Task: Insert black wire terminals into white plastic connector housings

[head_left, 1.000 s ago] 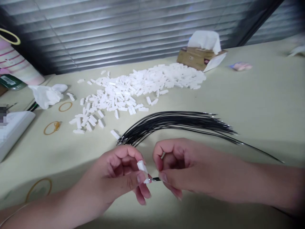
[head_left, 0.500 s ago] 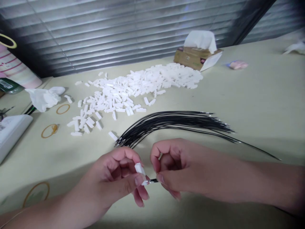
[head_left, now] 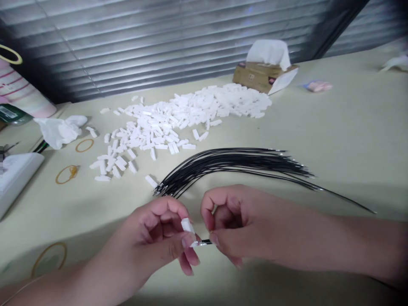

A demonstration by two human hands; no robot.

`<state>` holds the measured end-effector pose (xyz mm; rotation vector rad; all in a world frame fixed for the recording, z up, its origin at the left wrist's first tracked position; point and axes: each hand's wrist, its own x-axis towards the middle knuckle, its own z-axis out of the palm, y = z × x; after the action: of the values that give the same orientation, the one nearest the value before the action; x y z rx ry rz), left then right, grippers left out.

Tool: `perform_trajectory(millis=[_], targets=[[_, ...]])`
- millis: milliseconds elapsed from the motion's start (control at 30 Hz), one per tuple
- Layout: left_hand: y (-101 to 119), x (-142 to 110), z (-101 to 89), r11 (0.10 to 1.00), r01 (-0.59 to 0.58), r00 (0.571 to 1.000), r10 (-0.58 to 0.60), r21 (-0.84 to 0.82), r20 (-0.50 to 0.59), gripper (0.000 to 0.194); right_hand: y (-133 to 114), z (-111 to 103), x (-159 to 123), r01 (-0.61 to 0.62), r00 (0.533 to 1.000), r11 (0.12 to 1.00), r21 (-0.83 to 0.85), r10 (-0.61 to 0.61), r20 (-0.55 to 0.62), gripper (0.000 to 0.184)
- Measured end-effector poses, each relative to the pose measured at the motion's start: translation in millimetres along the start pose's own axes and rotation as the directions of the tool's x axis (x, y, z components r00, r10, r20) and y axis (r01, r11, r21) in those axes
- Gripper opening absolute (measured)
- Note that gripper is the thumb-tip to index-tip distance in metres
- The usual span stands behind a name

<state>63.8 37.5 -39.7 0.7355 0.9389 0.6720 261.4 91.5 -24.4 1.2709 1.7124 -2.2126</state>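
"Slatted blinds (head_left: 143, 42) are seen behind the pale worktop (head_left: 344, 140). With the clock centred between the two hands, where is each thing found?"

"At nine o'clock, a small white block (head_left: 188, 226) is held, tilted, by the left hand (head_left: 159, 238); its fingers are clamped on it, with the thumb pressed across its lower part."

"And at three?"

"Short dark leads (head_left: 206, 242) are gripped by the right hand (head_left: 242, 229), thumb and forefinger drawn together on them. Their shiny ends are brought to the block's lower end, but whether they are seated inside cannot be told."

"What is laid out beyond?"

"Just past the hands, towards twelve and one o'clock, a curved bundle of black wires (head_left: 236, 162) is laid. Farther off at twelve, a heap of white blocks (head_left: 204, 106) is spread."

"And around the heap?"

"At one o'clock a brown tissue pack (head_left: 253, 77) is set by its far end; at ten, a knotted rubber band (head_left: 73, 171) is left lying."
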Motion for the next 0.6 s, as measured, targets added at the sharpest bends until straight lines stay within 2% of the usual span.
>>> perform_trajectory(millis=[333, 600], targets=[[-1.0, -1.8, 0.3, 0.999, -0.019, 1.000, 0.019, 0.028, -0.005, 0.022, 0.1, 1.6, -1.3, -0.028, 1.000, 1.000, 0.000, 0.028, -0.011, 0.011], [-3.1, 0.0, -0.8, 0.999, -0.026, 1.000, 0.026, 0.026, -0.011, 0.021, 0.0, 3.3, -1.3, 0.012, 1.000, 1.000, 0.015, -0.012, -0.018, 0.008]])
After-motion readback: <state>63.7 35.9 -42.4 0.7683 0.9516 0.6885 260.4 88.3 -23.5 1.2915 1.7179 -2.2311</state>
